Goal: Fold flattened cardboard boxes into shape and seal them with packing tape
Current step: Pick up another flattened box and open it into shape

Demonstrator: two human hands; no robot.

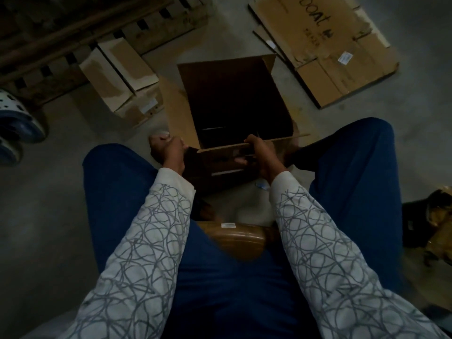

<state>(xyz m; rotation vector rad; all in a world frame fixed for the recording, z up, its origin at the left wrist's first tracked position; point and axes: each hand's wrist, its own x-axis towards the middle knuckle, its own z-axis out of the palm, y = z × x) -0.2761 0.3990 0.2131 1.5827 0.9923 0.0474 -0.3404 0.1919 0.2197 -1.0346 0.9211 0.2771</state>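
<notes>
An open brown cardboard box (234, 99) stands on the floor between my knees, its inside dark. My right hand (261, 155) grips the edge of the near flap (281, 139), thumb on top and fingers underneath. My left hand (167, 149) is curled at the near corner of the box's left flap (176, 108), apparently gripping it; something small and pale shows at its knuckles. A roll of brown packing tape (234, 238) lies in my lap between my forearms.
Flattened cardboard (327, 45) lies on the floor at the far right. Two folded boxes (117, 74) lean at the far left before a wooden pallet (73, 28). A blue and white object (17, 118) sits at the left edge and a dark bundle (430, 216) at the right.
</notes>
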